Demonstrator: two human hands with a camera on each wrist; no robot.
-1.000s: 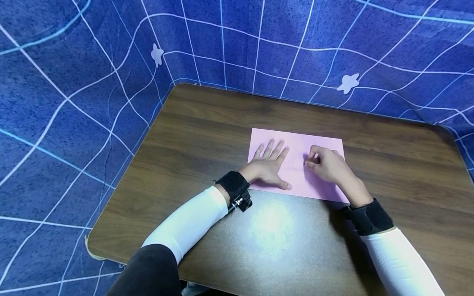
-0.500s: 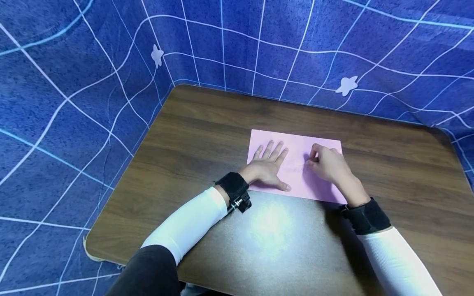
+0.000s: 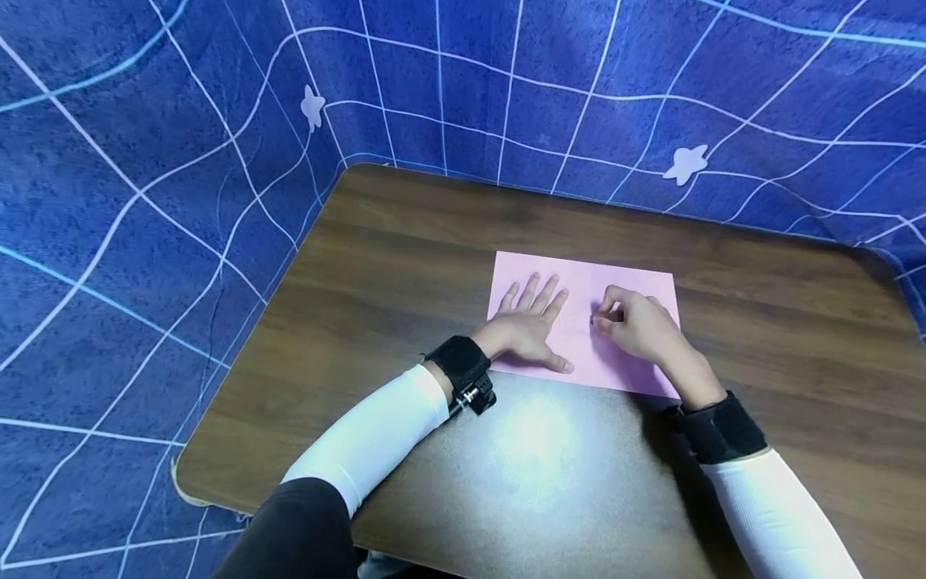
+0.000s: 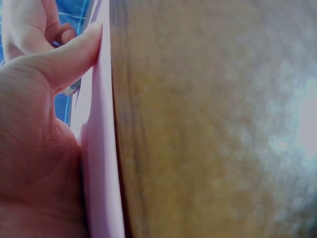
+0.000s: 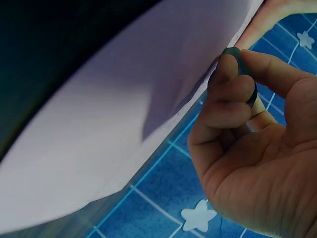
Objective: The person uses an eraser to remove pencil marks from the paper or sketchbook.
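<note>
A pink sheet of paper lies on the brown table. Spread flat over its left part is my left hand, fingers straight and apart, the thumb near the front edge. My right hand is over the right part of the sheet, its fingertips down at the surface. Between thumb and fingers it pinches a small dark piece, best seen in the right wrist view; the fingers cover most of it, so its kind is unclear. Faint marks show on the paper between the hands. In the left wrist view, the left thumb presses on the paper.
The wood-grain table has rounded corners and extends around the sheet. Blue cloth with white lines and stars hangs behind and to the left. A bright light reflection falls on the tabletop in front of the paper.
My right hand has shifted slightly right over the paper, then back to the left, still pinching the small dark piece. The left hand stays in place on the sheet.
</note>
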